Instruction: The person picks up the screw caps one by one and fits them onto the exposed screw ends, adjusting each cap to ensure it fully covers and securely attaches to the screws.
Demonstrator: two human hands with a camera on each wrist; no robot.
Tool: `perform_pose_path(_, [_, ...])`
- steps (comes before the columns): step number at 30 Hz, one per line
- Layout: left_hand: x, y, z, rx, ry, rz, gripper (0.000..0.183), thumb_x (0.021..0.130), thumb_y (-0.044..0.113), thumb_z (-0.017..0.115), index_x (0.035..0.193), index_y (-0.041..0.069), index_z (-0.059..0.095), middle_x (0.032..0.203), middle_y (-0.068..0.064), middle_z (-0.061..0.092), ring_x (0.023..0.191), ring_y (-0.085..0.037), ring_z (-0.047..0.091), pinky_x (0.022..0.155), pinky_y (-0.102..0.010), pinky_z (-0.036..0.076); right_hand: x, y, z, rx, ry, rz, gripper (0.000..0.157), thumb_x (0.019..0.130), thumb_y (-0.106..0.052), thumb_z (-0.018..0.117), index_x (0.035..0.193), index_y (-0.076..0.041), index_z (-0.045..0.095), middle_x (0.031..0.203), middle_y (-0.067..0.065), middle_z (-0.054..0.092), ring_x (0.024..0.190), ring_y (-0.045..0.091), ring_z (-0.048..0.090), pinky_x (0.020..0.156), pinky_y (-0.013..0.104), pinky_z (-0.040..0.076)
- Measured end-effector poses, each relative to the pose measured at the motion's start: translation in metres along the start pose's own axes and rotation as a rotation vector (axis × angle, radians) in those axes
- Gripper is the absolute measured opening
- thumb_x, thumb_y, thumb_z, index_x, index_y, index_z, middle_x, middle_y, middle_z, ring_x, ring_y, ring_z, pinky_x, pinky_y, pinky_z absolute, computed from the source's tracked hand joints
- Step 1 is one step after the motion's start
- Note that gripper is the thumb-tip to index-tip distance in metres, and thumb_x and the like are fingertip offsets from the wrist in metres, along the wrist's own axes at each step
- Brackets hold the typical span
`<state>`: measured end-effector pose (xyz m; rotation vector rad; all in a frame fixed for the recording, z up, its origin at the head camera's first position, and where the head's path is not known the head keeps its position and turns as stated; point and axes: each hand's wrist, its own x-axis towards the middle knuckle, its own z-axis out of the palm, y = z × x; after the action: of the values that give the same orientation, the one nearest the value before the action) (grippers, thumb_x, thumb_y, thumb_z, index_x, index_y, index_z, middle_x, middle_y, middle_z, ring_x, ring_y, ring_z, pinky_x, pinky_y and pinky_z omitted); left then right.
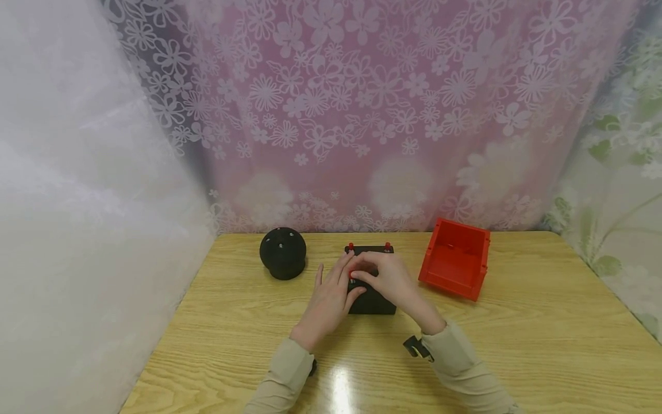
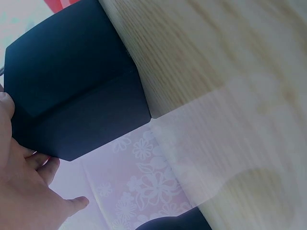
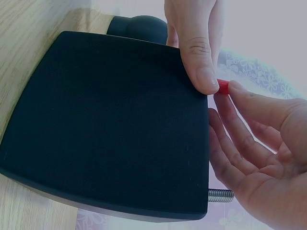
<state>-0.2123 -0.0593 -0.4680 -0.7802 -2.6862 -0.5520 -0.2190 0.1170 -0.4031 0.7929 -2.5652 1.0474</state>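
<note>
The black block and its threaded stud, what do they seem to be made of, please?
Black block: probably plastic, matte, judging by its smooth, dull faces. Threaded stud: likely bare metal, perhaps steel, given its silvery shine.

A squarish black block [image 1: 373, 303] stands upright on the tabletop [image 1: 233, 345], 2 red caps [image 1: 387, 246] at its far top corners, another red cap [image 3: 223, 86] near-left, 1 bare threaded metal stud [image 3: 220, 195] near-right.

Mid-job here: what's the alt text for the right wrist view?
Right hand pinching a small red cap beside a black block; left hand at the block's upper corner, a bare threaded stud protruding lower down.
</note>
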Motion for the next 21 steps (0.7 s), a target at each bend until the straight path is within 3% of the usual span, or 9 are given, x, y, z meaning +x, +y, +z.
perform_pose_path(13, [-0.0001, 0.0004, -0.0019, -0.002, 0.000, 0.009, 0.067, 0.106, 0.048, 0.044, 0.162, 0.021, 0.022, 0.168, -0.002, 0.022, 0.155, -0.017, 0.020, 0.120, -0.065, 0.018, 0.0003, -0.0022, -0.0009, -0.032, -0.042, -0.007, 0.011, 0.089, -0.013, 0.079, 0.099, -0.014, 0.078, 0.095, 0.001, 0.077, 0.080, 0.016, 0.075, 0.072, 0.033, 0.061])
perform_pose_path(21, [-0.0010, 0.0015, -0.0029, 0.002, -0.013, 0.004, 0.068, 0.106, 0.048, 0.044, 0.163, 0.020, 0.019, 0.169, -0.002, 0.020, 0.155, -0.016, 0.019, 0.121, -0.063, 0.016, -0.0010, -0.0011, -0.0054, -0.009, -0.063, -0.005, 0.020, 0.087, -0.011, 0.080, 0.107, -0.013, 0.076, 0.100, 0.002, 0.076, 0.087, 0.018, 0.074, 0.078, 0.037, 0.061])
